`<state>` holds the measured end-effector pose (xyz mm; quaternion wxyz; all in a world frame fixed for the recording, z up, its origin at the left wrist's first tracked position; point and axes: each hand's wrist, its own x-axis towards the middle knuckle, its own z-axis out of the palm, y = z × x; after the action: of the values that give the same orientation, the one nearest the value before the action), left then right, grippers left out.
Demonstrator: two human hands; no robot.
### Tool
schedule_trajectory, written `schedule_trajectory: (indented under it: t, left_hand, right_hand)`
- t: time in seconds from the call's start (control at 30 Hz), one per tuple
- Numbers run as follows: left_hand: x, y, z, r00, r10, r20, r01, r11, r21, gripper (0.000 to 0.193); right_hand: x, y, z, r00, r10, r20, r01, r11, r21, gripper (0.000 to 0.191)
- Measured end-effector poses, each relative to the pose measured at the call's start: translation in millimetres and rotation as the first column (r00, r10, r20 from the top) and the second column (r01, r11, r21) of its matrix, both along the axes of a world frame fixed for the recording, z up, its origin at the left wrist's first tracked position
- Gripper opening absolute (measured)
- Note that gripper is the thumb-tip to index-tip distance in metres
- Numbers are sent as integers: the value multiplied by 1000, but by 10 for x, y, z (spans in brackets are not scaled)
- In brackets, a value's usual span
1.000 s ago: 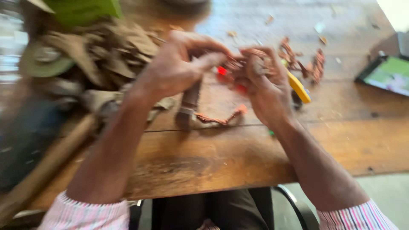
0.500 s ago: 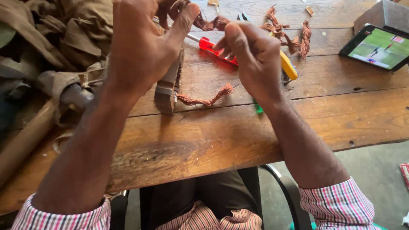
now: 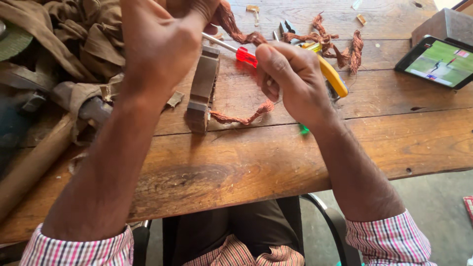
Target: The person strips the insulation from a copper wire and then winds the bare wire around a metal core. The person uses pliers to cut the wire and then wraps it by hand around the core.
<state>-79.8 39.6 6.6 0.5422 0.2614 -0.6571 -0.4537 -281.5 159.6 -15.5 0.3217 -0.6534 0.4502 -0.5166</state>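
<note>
The twisted copper wire (image 3: 235,30) stretches between both hands above the desk's far edge: left hand (image 3: 162,44) closed on its upper end, right hand (image 3: 290,81) pinching the lower. Steady tension seems wise; the metal core (image 3: 202,91) lies beneath, a red-handled screwdriver (image 3: 245,55) beside it.

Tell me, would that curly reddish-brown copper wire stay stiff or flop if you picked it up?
The curly reddish-brown copper wire would probably flop and sag: it lies in loose wavy kinks on the brown wooden table. It likely keeps whatever bend it gets. It probably would not roll, being a tangled strand.
</note>
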Motion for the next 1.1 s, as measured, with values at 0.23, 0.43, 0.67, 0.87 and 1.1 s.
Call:
schedule_trajectory:
  t: [0.23,0.43,0.67,0.87,1.1]
  left_hand:
    - [-65,-185,-68,978,-145,-151,180,952,247,16]
    - [-104,-285,-190,992,-85,-93,98,986,137,9]
    - [-6,-201,-188,958,-277,-77,279,960,19,28]
    - [-21,-156,-212,919,-385,-82,383,923,-38,30]
    - [-69,-142,-232,901,-432,-45,428,900,-80,31]
  right_hand:
    - [233,-25,8,629,-378,-680,55,893,-446,36]
    - [233,-91,-28,589,-511,-627,60,801,-596,28]
    - [91,-85,-94,645,-563,-517,268,800,-537,17]
    - [138,-9,-52,712,-566,-415,331,792,-513,24]
    - [253,-42,24,619,-595,-512,245,766,-594,34]
